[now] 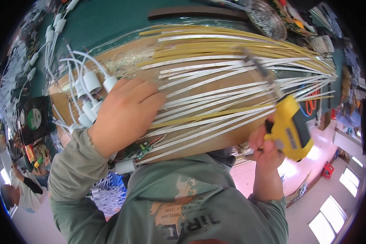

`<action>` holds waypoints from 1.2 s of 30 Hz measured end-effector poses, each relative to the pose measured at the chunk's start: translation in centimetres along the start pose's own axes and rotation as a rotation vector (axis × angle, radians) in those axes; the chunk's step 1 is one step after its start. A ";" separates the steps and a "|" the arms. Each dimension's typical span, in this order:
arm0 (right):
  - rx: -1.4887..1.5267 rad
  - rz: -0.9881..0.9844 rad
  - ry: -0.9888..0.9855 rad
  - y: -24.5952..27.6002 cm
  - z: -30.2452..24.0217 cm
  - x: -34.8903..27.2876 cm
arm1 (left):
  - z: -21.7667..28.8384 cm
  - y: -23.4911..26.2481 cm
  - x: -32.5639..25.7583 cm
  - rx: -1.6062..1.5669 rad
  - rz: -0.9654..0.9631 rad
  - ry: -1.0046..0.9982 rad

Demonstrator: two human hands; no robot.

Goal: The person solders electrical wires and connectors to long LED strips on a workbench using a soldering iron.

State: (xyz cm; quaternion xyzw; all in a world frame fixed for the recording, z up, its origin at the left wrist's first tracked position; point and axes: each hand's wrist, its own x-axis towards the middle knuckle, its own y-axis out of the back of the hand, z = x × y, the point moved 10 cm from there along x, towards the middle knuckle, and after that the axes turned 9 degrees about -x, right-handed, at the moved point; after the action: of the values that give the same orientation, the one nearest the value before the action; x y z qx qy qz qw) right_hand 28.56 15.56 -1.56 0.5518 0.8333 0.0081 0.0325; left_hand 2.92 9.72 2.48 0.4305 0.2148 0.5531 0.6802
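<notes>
My left hand (124, 116) lies fingers together on the near left end of a fan of long white and yellow flat strips (232, 77), pressing them onto a brown cardboard sheet (130, 61). My right hand (266, 140) grips a yellow and black pistol-shaped power tool (290, 126) at the near right edge of the cardboard. Its long thin shaft (262, 73) points up and left across the strips. Small green circuit boards (140, 149) sit under my left wrist.
White lamp sockets on white wires (91, 85) lie bunched left of my hand, and more of them trail up the left edge. A black square fan (33, 118) sits at the left. A round metal mesh (268, 18) lies at the back on the green table (110, 20). Another person (22, 191) is low left.
</notes>
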 end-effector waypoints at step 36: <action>-0.312 -0.357 -0.060 -4.3 1.1 -2.5 | -0.6 -0.5 -0.4 0.056 -0.030 0.027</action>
State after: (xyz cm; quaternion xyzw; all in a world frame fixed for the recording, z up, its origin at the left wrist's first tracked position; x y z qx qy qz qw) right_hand 25.60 11.57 -2.79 0.3842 0.9049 0.1144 0.1428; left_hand 2.58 9.52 1.66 0.4387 0.2458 0.5424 0.6730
